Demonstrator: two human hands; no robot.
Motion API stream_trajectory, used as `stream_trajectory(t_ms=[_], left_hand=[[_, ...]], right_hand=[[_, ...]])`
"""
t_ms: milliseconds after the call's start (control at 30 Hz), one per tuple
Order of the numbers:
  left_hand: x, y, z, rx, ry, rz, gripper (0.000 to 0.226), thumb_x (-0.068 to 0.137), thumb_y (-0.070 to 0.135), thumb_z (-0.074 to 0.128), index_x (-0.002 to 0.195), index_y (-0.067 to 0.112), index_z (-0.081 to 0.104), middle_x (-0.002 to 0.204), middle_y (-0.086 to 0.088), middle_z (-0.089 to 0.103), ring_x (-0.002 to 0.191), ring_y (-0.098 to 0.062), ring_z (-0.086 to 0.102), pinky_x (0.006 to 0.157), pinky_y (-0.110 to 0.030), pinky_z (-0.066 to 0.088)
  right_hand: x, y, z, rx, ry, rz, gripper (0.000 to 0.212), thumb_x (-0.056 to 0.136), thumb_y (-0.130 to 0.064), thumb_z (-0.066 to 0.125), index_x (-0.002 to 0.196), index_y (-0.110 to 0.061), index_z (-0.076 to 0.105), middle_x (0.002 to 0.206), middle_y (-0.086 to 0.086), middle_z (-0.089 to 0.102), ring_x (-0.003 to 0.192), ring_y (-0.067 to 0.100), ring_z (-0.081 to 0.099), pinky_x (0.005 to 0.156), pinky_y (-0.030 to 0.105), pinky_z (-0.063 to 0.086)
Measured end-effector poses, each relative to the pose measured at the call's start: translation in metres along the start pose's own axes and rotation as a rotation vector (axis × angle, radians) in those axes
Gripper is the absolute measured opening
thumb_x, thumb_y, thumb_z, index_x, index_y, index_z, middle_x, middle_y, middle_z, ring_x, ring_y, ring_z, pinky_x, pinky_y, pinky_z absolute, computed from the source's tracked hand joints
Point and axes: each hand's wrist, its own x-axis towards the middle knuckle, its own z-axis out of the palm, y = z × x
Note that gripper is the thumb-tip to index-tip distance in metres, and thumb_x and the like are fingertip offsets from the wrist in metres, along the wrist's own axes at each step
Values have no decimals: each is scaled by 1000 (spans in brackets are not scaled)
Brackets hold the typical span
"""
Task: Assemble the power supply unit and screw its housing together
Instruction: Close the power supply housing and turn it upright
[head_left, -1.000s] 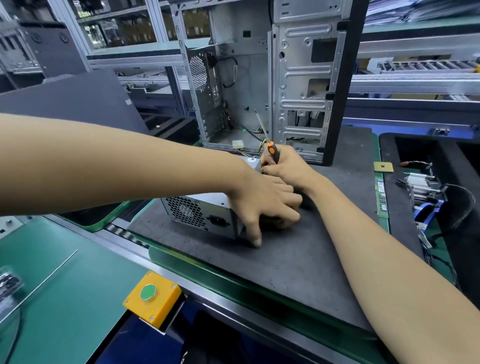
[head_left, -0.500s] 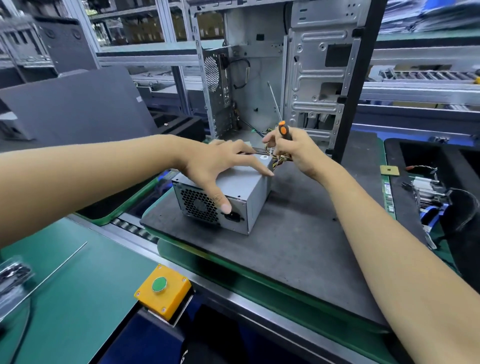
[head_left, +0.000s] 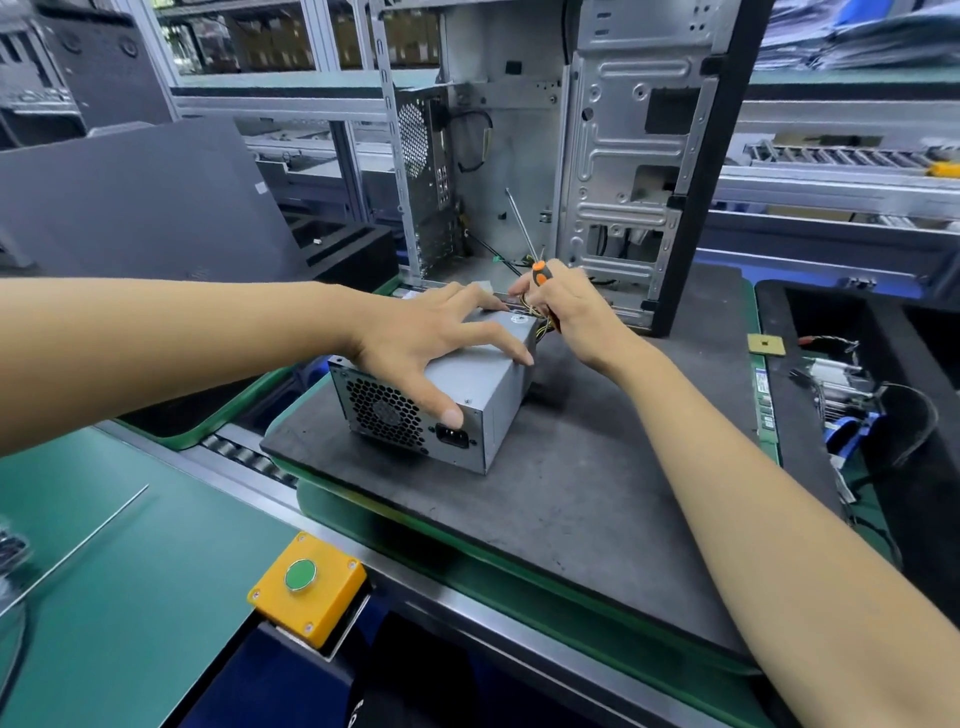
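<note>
A grey metal power supply unit (head_left: 493, 400) sits on the dark foam mat (head_left: 597, 493), its fan grille and power socket facing me. My left hand (head_left: 431, 343) lies spread over its top, thumb down on the front face near the socket, fingers straight. Behind the unit's far end my right hand (head_left: 563, 306) grips an orange-and-black screwdriver (head_left: 540, 273), whose shaft points up and away. Yellow and black wires show beside that hand at the unit's back. The screwdriver's tip stands free in front of the open case.
An open computer case (head_left: 623, 156) stands upright behind the unit. A dark side panel (head_left: 140, 208) leans at the left. A yellow box with a green button (head_left: 306, 587) sits at the near edge. A black tray with cables and parts (head_left: 857, 395) lies to the right.
The left hand came off the unit's right side and now rests spread on its top. The right hand with the screwdriver rose from beside the unit to its far end.
</note>
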Motion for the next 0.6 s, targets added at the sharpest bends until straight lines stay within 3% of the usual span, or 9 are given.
stream_trajectory(t_ms=[67, 133, 233, 300, 467, 600], left_hand=[[2, 4, -5, -5, 2, -8, 91, 61, 92, 59, 142, 68, 26, 146, -7, 25, 137, -25, 22, 115, -50, 22], [6, 7, -11, -12, 8, 3, 89, 58, 88, 64, 138, 65, 31, 138, -7, 30, 131, -20, 24, 114, -47, 24], [7, 5, -14, -29, 23, 16, 86, 55, 84, 69, 132, 69, 33, 132, 0, 31, 126, -21, 28, 116, -50, 27], [6, 6, -15, -55, 36, 8, 85, 53, 81, 71, 129, 71, 32, 128, 4, 30, 122, -23, 31, 115, -53, 29], [0, 2, -10, -166, 109, 29, 84, 54, 73, 74, 130, 62, 40, 128, 4, 32, 126, -27, 32, 116, -54, 29], [-9, -11, -6, -335, 274, 31, 84, 59, 69, 73, 135, 52, 40, 128, 2, 36, 127, -27, 35, 110, -42, 31]], right_hand=[[1, -1, -2, -101, 19, -25, 19, 89, -27, 41, 83, -26, 59, 110, 5, 55, 109, 20, 36, 92, 26, 29], [3, -5, -8, -172, 44, -45, 24, 96, -16, 46, 74, -24, 48, 96, 4, 49, 99, 21, 40, 86, 30, 30], [1, -5, -24, -203, -32, 38, 28, 96, -7, 47, 72, -22, 45, 73, -8, 56, 63, 3, 48, 57, 14, 35], [-4, 2, -36, -333, -118, 145, 26, 94, -10, 51, 70, -21, 50, 62, -11, 58, 54, 9, 46, 45, 16, 34], [-15, 26, -59, -645, -321, 344, 20, 95, -15, 53, 76, -18, 50, 78, 7, 61, 69, 24, 50, 62, 31, 39], [-15, 25, -65, -822, -376, 383, 22, 97, -16, 51, 77, -18, 41, 84, 11, 56, 77, 26, 47, 68, 38, 38]])
